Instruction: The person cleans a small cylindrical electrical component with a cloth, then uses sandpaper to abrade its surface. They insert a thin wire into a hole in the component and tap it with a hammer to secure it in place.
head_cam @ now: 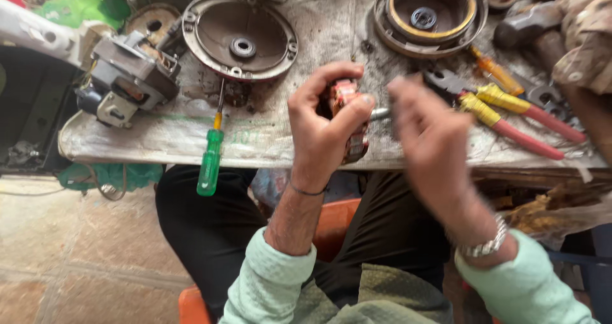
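Observation:
My left hand (322, 123) grips a small motor rotor with reddish copper windings (347, 98) above the near edge of the worn workbench (159, 139). A short metal shaft (380, 113) sticks out of the rotor to the right. My right hand (428, 129) is blurred with motion right next to that shaft end; whether it holds anything I cannot make out. Both wrists wear bands, and both sleeves are pale green.
A green-handled screwdriver (210, 158) overhangs the bench's front edge. Two round metal housings (239, 34) (428, 15) lie at the back. A grey motor block (131, 79) stands at left. Red-and-yellow pliers (516, 117), an orange screwdriver (497, 72) and a hammer (529, 28) lie at right.

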A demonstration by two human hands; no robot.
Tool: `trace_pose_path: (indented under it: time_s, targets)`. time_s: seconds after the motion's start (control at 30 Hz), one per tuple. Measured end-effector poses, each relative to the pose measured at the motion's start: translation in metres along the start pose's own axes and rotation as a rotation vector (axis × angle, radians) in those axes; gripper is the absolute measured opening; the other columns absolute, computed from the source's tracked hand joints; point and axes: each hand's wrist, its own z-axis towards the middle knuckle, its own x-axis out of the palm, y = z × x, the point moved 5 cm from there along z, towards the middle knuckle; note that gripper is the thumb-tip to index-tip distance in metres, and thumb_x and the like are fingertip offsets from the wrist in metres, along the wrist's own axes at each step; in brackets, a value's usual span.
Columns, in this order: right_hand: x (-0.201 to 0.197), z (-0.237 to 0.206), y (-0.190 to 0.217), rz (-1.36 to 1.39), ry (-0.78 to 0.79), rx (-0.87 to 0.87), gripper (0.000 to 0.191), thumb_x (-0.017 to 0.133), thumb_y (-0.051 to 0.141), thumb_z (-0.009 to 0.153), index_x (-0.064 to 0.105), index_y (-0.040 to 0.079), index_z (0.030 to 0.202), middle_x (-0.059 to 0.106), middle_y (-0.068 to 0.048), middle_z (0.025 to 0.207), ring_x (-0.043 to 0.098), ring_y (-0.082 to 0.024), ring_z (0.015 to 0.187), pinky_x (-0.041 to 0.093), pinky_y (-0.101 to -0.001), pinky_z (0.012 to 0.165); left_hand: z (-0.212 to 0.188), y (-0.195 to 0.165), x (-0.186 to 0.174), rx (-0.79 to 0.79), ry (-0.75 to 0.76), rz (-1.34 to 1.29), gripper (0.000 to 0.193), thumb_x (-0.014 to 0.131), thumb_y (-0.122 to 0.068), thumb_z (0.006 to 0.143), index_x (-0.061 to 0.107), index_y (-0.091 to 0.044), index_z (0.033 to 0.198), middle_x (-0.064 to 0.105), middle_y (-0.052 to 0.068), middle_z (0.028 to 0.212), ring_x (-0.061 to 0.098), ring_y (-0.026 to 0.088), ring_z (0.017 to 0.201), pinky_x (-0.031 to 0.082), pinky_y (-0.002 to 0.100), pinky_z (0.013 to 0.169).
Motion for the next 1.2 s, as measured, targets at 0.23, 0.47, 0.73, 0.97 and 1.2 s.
trace_pose_path:
  time_s: [0.23,0.47,0.73,0.97,1.2]
  targets:
    - [-0.004,-0.004,0.011,-0.020,0.106,-0.028,0.026,0.063,0.009,0.102,0.072,0.000,0.125,0.072,-0.025,0.089,0.075,-0.023,0.069,0.054,-0.0336,0.062,-0.005,0.000,-0.001,0.160,-0.012,0.056,0.031,0.076,-0.007,0.086,0.070,0.000,0.115,0.072,0.008,0.111,0.065,0.010,0.098,0.056,0.028,0.096]
    - [-0.009,0.003,0.022,-0.050,0.198,-0.091,0.026,0.063,0.007,0.100,0.072,0.001,0.124,0.070,-0.026,0.090,0.075,-0.031,0.074,0.056,-0.0361,0.065,-0.008,-0.003,-0.001,0.251,0.008,0.101,0.025,0.076,-0.005,0.088,0.069,0.002,0.111,0.070,0.009,0.117,0.066,0.013,0.109,0.054,0.026,0.102]
    - [-0.005,0.003,0.029,-0.038,0.139,-0.126,0.025,0.062,0.007,0.102,0.070,0.000,0.124,0.069,-0.028,0.097,0.074,-0.034,0.081,0.056,-0.0370,0.068,-0.007,-0.004,-0.002,0.267,0.008,0.113,0.026,0.075,-0.004,0.086,0.069,0.003,0.111,0.071,0.011,0.118,0.068,0.015,0.111,0.055,0.028,0.104]
    - [-0.001,0.006,0.021,0.025,0.162,-0.019,0.023,0.063,0.009,0.102,0.071,0.002,0.123,0.070,-0.027,0.093,0.077,-0.030,0.075,0.057,-0.0375,0.068,-0.008,-0.004,-0.001,0.229,0.022,0.082,0.033,0.075,-0.004,0.084,0.070,0.001,0.116,0.071,0.012,0.120,0.069,0.016,0.112,0.056,0.032,0.107]
    - [0.000,-0.004,0.019,0.003,0.126,-0.122,0.026,0.061,0.005,0.102,0.070,-0.001,0.126,0.070,-0.028,0.102,0.076,-0.032,0.089,0.057,-0.0354,0.072,-0.010,-0.006,0.000,0.262,0.041,0.098,0.027,0.074,-0.004,0.087,0.069,0.002,0.113,0.071,0.012,0.122,0.068,0.016,0.115,0.055,0.030,0.107]
